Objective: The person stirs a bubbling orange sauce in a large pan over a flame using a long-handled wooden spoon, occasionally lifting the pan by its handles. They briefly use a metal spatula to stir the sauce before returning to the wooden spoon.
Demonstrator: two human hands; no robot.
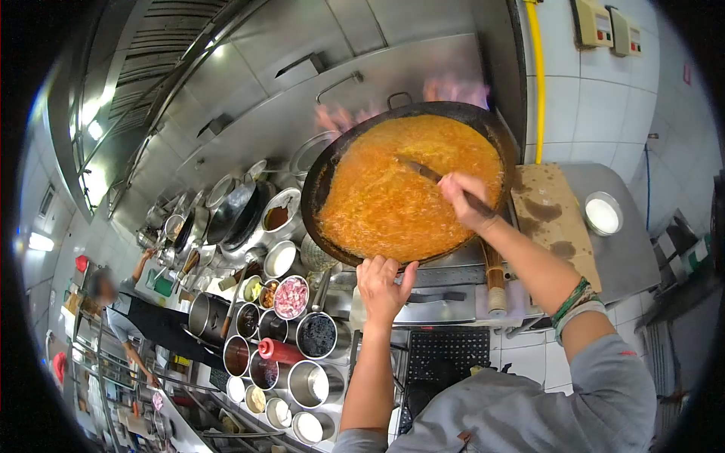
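A large dark wok (311, 204) holds orange, bubbling liquid (400, 189). My right hand (466, 200) is closed around the dark handle of a long stirring tool (423, 172), whose head is hidden under the liquid. At the wok's near rim is my left hand (384, 287), fingers curled at the edge and thumb out to the side. Whether it grips the rim itself or a small handle there is hidden.
Flames (457, 92) rise behind the wok. On the left stand several pots and bowls, including sliced meat (291, 297) and a red squeeze bottle (279, 351). A bamboo brush (495, 283), stained cardboard (555, 219) and white bowl (603, 214) are right. Another person (151, 317) stands far left.
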